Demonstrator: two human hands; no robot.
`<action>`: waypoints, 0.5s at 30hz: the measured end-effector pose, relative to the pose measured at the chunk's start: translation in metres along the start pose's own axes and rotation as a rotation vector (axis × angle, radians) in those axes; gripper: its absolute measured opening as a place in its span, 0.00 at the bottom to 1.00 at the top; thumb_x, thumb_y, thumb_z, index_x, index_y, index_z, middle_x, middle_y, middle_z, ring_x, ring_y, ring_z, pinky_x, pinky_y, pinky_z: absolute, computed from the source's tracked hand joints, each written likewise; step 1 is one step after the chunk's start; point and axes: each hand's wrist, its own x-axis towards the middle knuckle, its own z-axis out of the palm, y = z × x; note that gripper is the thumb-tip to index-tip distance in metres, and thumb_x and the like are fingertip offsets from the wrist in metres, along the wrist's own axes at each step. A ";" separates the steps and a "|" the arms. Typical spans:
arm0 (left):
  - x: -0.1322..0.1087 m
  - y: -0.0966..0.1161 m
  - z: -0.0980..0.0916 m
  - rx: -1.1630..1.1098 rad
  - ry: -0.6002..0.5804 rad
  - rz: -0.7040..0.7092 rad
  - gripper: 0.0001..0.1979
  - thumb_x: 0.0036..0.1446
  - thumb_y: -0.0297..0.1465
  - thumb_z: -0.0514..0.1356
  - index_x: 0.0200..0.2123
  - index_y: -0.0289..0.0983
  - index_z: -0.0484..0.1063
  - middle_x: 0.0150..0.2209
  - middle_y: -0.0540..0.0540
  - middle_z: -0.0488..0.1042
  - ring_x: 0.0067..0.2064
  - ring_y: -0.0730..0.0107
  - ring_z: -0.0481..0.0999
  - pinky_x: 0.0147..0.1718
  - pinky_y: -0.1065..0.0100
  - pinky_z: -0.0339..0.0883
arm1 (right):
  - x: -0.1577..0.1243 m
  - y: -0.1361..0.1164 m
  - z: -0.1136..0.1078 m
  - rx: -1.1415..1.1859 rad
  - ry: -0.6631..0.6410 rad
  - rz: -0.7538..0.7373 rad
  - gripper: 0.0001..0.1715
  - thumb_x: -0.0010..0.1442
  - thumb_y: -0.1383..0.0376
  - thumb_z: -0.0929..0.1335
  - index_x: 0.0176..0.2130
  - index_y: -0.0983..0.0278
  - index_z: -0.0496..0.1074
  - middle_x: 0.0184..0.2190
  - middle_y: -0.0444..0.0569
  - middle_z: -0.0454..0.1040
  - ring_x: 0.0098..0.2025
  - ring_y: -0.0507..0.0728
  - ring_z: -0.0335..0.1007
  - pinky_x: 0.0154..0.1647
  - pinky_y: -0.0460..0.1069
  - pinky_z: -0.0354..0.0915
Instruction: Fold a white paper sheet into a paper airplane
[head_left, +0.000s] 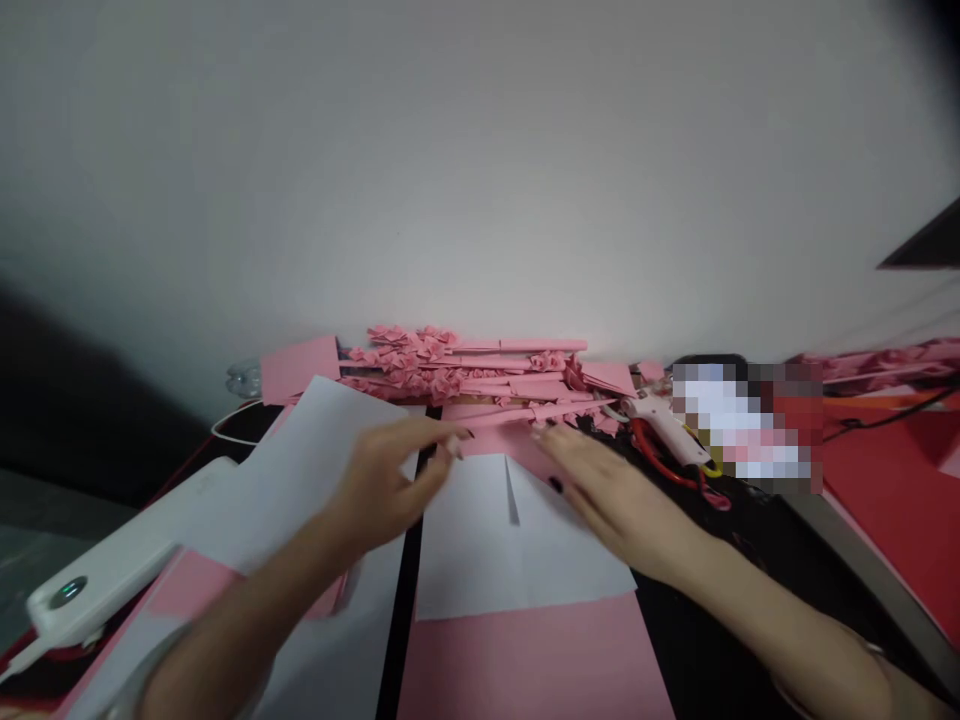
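In the head view, your left hand (382, 485) and your right hand (615, 500) reach across a black work table (705, 600), fingertips almost meeting above a folded sheet of white paper (517, 545). The sheet lies flat on a sheet of pink card (525, 665), and a narrow dark split runs down from its top edge.

Your left fingers (442, 450) are loosely curved and slightly parted, with nothing gripped between them. Your right fingers (559, 450) are stretched out flat and close together, also holding nothing. Their dark-painted nails sit near the top of the white sheet, but whether either hand is touching the paper cannot be told from this angle.

A second white sheet (292, 470) lies tilted beneath your left hand and wrist, partly over a pink sheet (195, 585). Further left sit a white device (97, 570) with a round button, a looped white cable (232, 430) and a clear plastic bottle (244, 380).

Beyond your fingertips, against a white wall (480, 180), a heap of pink paper flowers and strips (450, 370) is piled along the back of the table. To the right of it rests a white hot glue gun (667, 425) beside a red cord (660, 460). Next to that is a pixelated patch (742, 420) that hides whatever lies there, and a red sheet (892, 510) fills the right edge.
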 end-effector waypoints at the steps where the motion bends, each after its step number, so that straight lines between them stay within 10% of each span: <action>1: 0.009 -0.005 0.014 0.025 -0.144 0.030 0.13 0.63 0.31 0.49 0.42 0.34 0.72 0.37 0.48 0.76 0.41 0.67 0.76 0.41 0.66 0.70 | 0.001 0.002 0.013 0.010 -0.077 -0.056 0.31 0.65 0.70 0.56 0.66 0.63 0.48 0.62 0.52 0.60 0.64 0.58 0.53 0.61 0.57 0.59; 7: 0.000 -0.014 0.071 0.114 -0.320 0.153 0.17 0.60 0.25 0.51 0.51 0.35 0.68 0.52 0.42 0.71 0.56 0.61 0.66 0.55 0.58 0.61 | -0.005 0.007 0.052 -0.030 -0.263 -0.090 0.31 0.64 0.70 0.58 0.65 0.66 0.52 0.64 0.54 0.55 0.66 0.60 0.46 0.64 0.61 0.51; 15: -0.010 -0.010 0.088 0.151 -0.510 0.081 0.26 0.65 0.33 0.47 0.65 0.38 0.48 0.65 0.45 0.53 0.66 0.60 0.50 0.61 0.54 0.50 | -0.006 0.003 0.048 -0.060 -0.291 -0.050 0.30 0.65 0.68 0.57 0.64 0.68 0.52 0.64 0.53 0.54 0.66 0.63 0.45 0.63 0.65 0.50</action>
